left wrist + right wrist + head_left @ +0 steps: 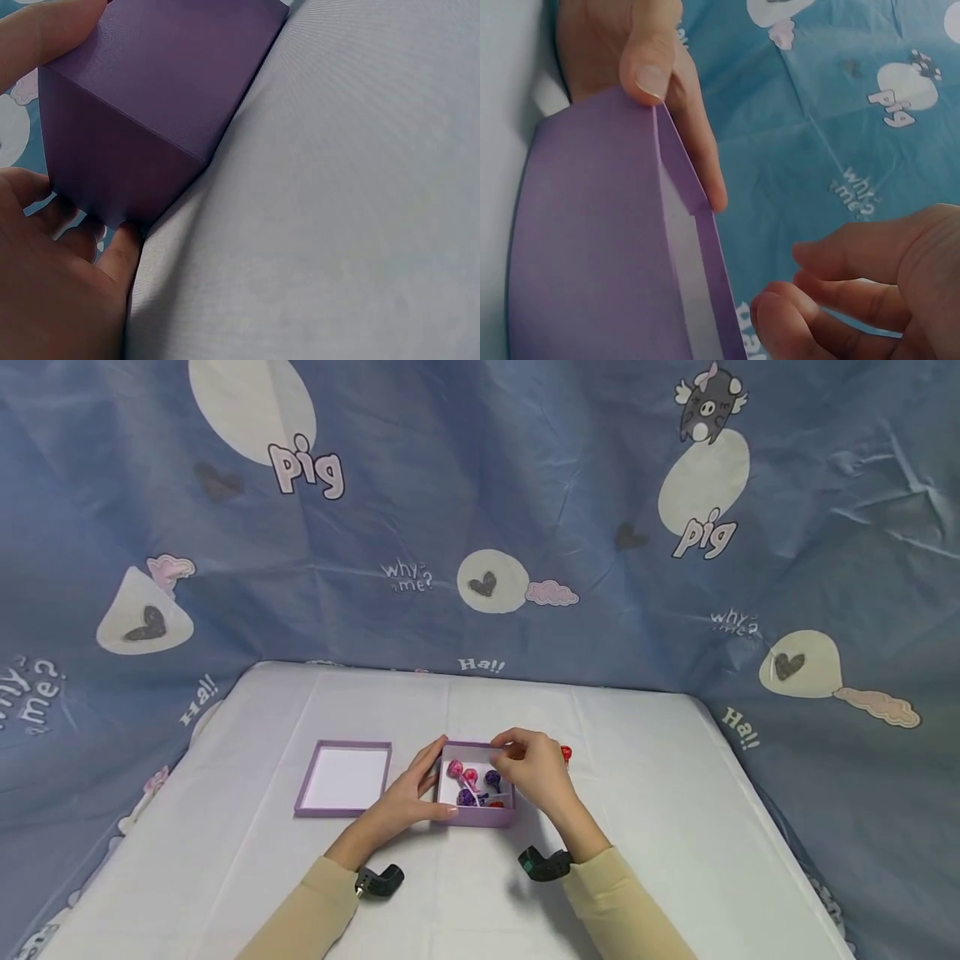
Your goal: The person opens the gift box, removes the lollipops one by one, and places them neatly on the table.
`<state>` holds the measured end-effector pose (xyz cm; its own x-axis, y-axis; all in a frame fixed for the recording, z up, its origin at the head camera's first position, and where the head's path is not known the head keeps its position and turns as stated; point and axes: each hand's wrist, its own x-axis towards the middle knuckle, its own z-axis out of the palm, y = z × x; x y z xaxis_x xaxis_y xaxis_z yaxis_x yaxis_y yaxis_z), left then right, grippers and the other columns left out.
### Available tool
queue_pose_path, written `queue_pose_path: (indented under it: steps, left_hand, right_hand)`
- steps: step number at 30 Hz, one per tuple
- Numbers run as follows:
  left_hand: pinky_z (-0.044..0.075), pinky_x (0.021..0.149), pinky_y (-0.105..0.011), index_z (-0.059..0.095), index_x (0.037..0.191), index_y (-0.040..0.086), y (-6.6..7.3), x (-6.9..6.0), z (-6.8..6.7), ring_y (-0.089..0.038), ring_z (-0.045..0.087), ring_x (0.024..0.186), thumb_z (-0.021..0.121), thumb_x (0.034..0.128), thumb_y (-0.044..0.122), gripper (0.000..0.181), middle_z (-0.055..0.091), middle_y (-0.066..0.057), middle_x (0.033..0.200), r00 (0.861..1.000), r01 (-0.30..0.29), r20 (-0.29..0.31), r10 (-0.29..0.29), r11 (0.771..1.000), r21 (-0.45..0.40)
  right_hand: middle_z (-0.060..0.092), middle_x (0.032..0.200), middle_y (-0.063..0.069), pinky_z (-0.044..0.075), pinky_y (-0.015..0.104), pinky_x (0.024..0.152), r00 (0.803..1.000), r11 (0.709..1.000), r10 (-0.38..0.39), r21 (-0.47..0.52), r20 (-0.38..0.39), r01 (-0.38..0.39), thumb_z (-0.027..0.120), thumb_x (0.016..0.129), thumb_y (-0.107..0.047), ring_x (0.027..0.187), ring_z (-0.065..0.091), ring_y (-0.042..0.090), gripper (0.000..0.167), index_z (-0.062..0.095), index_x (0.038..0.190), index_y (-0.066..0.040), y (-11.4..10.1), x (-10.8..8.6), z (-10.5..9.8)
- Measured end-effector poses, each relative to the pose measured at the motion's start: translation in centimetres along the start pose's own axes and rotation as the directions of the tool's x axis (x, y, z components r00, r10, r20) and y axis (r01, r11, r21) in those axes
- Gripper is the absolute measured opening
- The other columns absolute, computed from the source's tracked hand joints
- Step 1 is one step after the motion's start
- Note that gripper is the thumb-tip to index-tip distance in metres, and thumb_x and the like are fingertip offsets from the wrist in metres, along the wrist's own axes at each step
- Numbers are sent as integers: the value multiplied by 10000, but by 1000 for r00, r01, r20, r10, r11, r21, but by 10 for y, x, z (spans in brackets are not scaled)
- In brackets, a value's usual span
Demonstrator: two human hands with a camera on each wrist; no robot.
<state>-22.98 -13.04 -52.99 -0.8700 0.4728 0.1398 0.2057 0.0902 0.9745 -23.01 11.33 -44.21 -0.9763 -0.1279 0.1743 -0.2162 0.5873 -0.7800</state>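
Note:
A purple box (pixel 476 817) with a white inside stands without its cover on the table. In it lie several lollipops (pixel 467 797) in pink, purple and red wrappers. My left hand (pixel 406 802) grips the box's left side, thumb at the front edge and fingers along the side wall, which the left wrist view also shows. My right hand (pixel 535 768) is over the box's right rim, its fingers bent. In the right wrist view, a gap shows between thumb and fingers, and I see nothing held there.
Left of the box lies a shallow purple-rimmed lid (pixel 343 813), white inside up. A red lollipop (pixel 566 752) shows on the table just behind my right hand. Blue printed cloth (pixel 420 635) hangs behind the white-covered table (pixel 660 827).

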Motion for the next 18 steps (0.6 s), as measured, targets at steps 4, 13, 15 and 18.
queue_pose_path:
  steps: [4, 13, 15, 18]
  left_hand:
    - [228, 1211, -355, 137, 1614, 360, 1, -1, 0, -198, 96, 1522, 861, 802, 198, 1100, 61, 25, 1675, 1000, 5, 5, -5, 1000, 0]
    - [221, 1214, -363, 127, 1618, 345, -1, -1, 0, -200, 89, 1520, 855, 811, 204, 1096, 66, 20, 1674, 1000, -17, 6, 17, 1000, 0]
    - [223, 1213, -362, 125, 1618, 341, -1, -1, -1, -198, 90, 1520, 854, 811, 202, 1096, 66, 19, 1674, 1000, -20, 7, 20, 1000, 1]
    - [221, 1215, -387, 123, 1622, 323, 0, 0, -1, -219, 84, 1523, 850, 815, 193, 1093, 57, -16, 1678, 999, -32, 12, 32, 999, 2]
  right_hand:
    - [673, 742, -68, 539, 289, 549, 1000, 999, -27, -38, 7, 27, 802, 842, -157, 646, 611, 124, 180, 768, 1016, -125, -3, -1, 8]
    - [672, 743, -54, 541, 273, 467, 990, 996, -63, -55, 126, 71, 779, 854, -113, 599, 615, 103, 210, 749, 1060, -85, -5, -4, 25]
    - [667, 741, -60, 537, 264, 474, 988, 994, -67, -79, 140, 78, 777, 847, -100, 613, 613, 97, 221, 751, 1066, -93, -5, -3, 28]
    - [660, 733, -79, 528, 248, 496, 985, 989, -73, -113, 156, 91, 778, 836, -95, 622, 606, 84, 232, 755, 1066, -114, -4, -2, 31]
